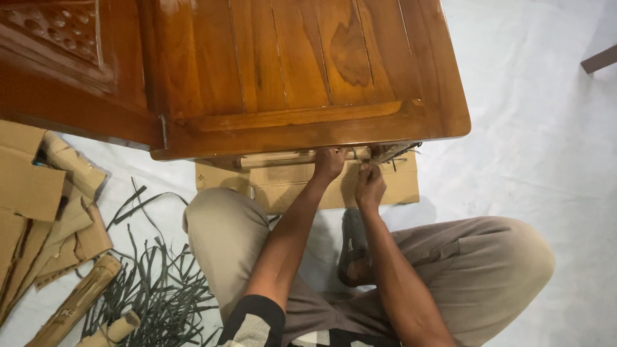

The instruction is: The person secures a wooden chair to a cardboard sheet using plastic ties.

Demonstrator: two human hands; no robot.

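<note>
A polished brown wooden table (308, 71) fills the upper half of the view. Under its near edge runs a light wooden rail (276, 157). My left hand (330, 162) reaches under that edge and touches the rail; whether it grips anything is hidden. My right hand (370, 186) is just to its right, fingers closed around a thin dark strap (395, 153) near the table's corner. A cardboard sheet (398, 183) lies on the floor below both hands. I sit cross-legged in beige trousers (488, 263).
Several cut dark straps (160, 283) lie scattered on the white floor at lower left. Torn cardboard pieces (38, 199) and cardboard tubes (77, 302) are piled at the left. A dark sandal (353, 247) sits between my legs. A wooden leg (598, 59) shows at far right.
</note>
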